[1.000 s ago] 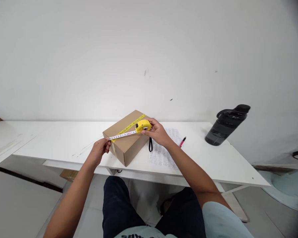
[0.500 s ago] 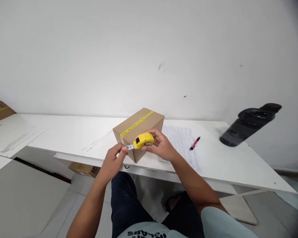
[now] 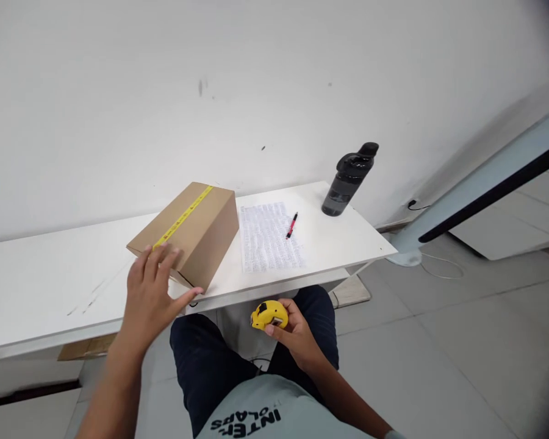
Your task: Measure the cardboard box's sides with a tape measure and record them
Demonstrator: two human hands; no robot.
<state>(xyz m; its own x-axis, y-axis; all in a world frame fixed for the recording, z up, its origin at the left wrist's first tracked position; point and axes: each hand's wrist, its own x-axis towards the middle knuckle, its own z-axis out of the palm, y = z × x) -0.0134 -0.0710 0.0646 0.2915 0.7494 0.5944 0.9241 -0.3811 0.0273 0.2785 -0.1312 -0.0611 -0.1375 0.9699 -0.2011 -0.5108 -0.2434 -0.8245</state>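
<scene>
A brown cardboard box (image 3: 196, 222) sealed with a yellow tape strip sits on the white table (image 3: 50, 280). My left hand (image 3: 153, 292) is raised in front of the box's near corner, fingers spread and holding nothing. My right hand (image 3: 293, 329) is down over my lap, below the table edge, with its fingers closed round a yellow tape measure (image 3: 269, 314) whose blade is drawn in.
A printed paper sheet (image 3: 268, 238) lies right of the box with a red pen (image 3: 291, 225) on its edge. A dark water bottle (image 3: 350, 180) stands at the table's far right corner. A white wall runs behind; tiled floor and a slanted panel (image 3: 485, 183) lie to the right.
The tape blade has gone back into the case. My right hand has dropped with the tape measure from the box to my lap. My left hand let go of the blade and opened.
</scene>
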